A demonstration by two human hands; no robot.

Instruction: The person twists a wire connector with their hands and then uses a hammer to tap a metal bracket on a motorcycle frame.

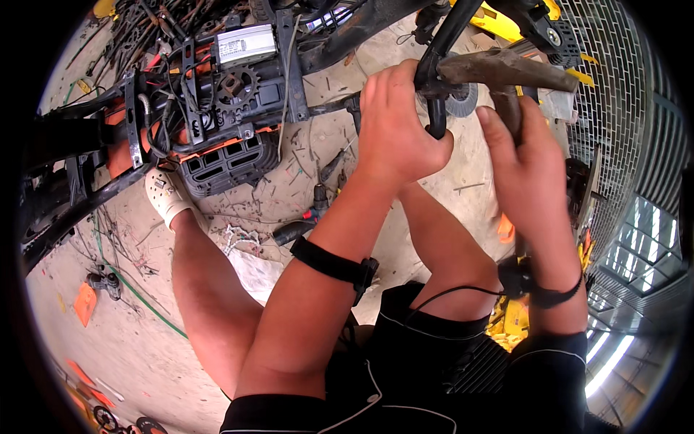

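My left hand is closed around a black metal part near the foot of a slanting black tube. My right hand grips the upright handle of a hammer. The hammer's worn, brownish head lies sideways, its left end overlapping the joint beside my left fingers; I cannot tell whether the two touch. Behind the hammer shows part of a round grey disc. A thin dark bar runs left from my left hand to the vehicle frame.
At the left stands a black vehicle frame with a toothed sprocket, a silver box, loose wires and a ribbed black case. A drill lies on the littered floor. A green cable crosses the lower left. Metal scraps lie at upper left.
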